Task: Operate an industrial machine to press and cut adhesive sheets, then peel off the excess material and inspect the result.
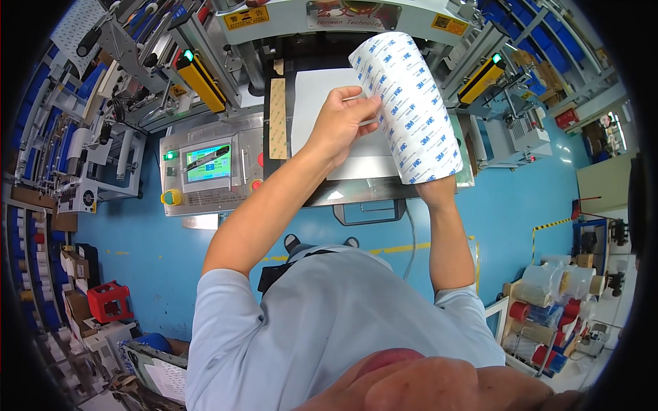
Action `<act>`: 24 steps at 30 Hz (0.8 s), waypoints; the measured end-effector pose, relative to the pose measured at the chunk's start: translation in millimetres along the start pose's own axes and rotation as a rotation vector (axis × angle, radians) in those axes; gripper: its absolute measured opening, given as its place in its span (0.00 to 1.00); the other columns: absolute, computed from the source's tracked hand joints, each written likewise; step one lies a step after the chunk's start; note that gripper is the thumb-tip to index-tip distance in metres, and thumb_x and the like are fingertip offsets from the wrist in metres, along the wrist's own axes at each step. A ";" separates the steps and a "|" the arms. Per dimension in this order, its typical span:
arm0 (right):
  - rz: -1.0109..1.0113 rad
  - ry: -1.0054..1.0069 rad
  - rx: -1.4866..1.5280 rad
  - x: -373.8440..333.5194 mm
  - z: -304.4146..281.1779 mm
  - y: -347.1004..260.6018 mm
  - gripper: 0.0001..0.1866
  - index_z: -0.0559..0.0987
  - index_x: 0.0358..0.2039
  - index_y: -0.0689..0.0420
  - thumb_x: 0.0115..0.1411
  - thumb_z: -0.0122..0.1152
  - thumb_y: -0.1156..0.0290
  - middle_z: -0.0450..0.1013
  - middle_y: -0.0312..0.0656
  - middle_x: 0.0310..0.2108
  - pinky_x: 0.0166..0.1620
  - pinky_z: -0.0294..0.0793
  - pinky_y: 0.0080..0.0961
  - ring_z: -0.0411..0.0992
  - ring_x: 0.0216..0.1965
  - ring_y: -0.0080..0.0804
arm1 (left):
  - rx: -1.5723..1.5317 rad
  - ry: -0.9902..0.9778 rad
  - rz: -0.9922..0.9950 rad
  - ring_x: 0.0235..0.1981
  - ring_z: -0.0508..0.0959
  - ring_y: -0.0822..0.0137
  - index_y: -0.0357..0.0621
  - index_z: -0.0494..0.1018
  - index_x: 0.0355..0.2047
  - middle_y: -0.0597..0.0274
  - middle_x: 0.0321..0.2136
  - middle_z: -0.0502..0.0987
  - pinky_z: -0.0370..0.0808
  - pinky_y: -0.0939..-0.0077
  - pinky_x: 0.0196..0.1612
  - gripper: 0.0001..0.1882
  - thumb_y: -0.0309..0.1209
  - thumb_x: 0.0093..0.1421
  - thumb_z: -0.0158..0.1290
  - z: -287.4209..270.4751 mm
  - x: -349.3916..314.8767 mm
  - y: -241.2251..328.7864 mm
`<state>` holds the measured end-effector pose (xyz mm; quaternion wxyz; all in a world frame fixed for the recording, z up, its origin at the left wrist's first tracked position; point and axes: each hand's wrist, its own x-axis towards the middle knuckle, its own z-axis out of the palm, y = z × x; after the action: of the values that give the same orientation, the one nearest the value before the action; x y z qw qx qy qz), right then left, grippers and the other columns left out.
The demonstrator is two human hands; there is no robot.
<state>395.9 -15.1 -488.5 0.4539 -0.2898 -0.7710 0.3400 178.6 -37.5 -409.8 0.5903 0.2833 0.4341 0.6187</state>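
A curved white sheet with a repeated blue print (415, 113), which looks like adhesive backing paper, is raised over the right side of the machine bed. My right hand is hidden beneath it, and only the wrist shows below the near edge. My left hand (343, 123) is at the sheet's left edge with its fingers apart, one fingertip touching or nearly touching that edge. Below both hands, a plain white sheet (315, 92) lies flat on the black machine bed (277, 168). Left of it lies a narrow tan printed strip (277, 120).
A control panel with a touch screen (209, 164) and buttons stands left of the bed. Yellow upright bars (202, 82) flank the machine on the left and right (482, 79). A handle (370, 214) juts out in front. Shelves and a red crate (108, 301) stand farther left.
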 end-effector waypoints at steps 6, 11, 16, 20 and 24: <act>-0.041 0.066 -0.093 3.8 -12.3 10.1 0.27 0.61 0.62 0.63 0.65 0.54 0.71 0.67 0.44 0.58 0.58 0.69 0.32 0.68 0.57 0.35 | 0.984 -0.105 0.460 0.50 0.73 0.56 0.40 0.71 0.48 0.54 0.47 0.74 0.71 0.62 0.53 0.22 0.43 0.61 0.55 -29.5 -4.7 -19.2; 0.045 0.262 0.115 7.0 -32.4 1.8 0.17 0.76 0.49 0.63 0.57 0.60 0.80 0.75 0.44 0.48 0.52 0.71 0.27 0.74 0.49 0.36 | 1.635 -0.059 0.513 0.64 0.61 0.43 0.43 0.71 0.55 0.44 0.60 0.66 0.53 0.50 0.65 0.30 0.45 0.56 0.57 -87.1 -8.6 -20.0; 0.076 0.261 0.164 -6.3 -46.3 19.8 0.21 0.67 0.57 0.64 0.64 0.52 0.76 0.69 0.44 0.55 0.56 0.70 0.30 0.70 0.54 0.36 | 1.637 0.014 0.611 0.60 0.66 0.47 0.44 0.77 0.48 0.48 0.56 0.71 0.58 0.54 0.63 0.21 0.41 0.57 0.57 -94.1 -10.0 -18.8; 0.080 0.306 0.516 -9.5 -46.5 13.3 0.24 0.61 0.63 0.62 0.69 0.46 0.69 0.65 0.45 0.60 0.58 0.70 0.34 0.68 0.58 0.38 | 1.537 0.026 0.693 0.49 0.75 0.49 0.40 0.79 0.42 0.50 0.45 0.79 0.68 0.58 0.55 0.15 0.36 0.58 0.56 -90.7 -6.1 -8.6; 0.065 0.320 0.444 -20.4 -56.8 6.1 0.25 0.60 0.64 0.61 0.69 0.46 0.68 0.64 0.46 0.61 0.59 0.69 0.37 0.67 0.59 0.41 | 1.456 -0.046 0.670 0.43 0.78 0.49 0.38 0.78 0.41 0.48 0.39 0.80 0.73 0.63 0.49 0.16 0.35 0.57 0.57 -75.8 -28.5 1.6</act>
<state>456.2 -12.0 -483.3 0.6113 -0.2577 -0.5863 0.4650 116.4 -80.6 -438.9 0.0488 0.7254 0.6083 0.3184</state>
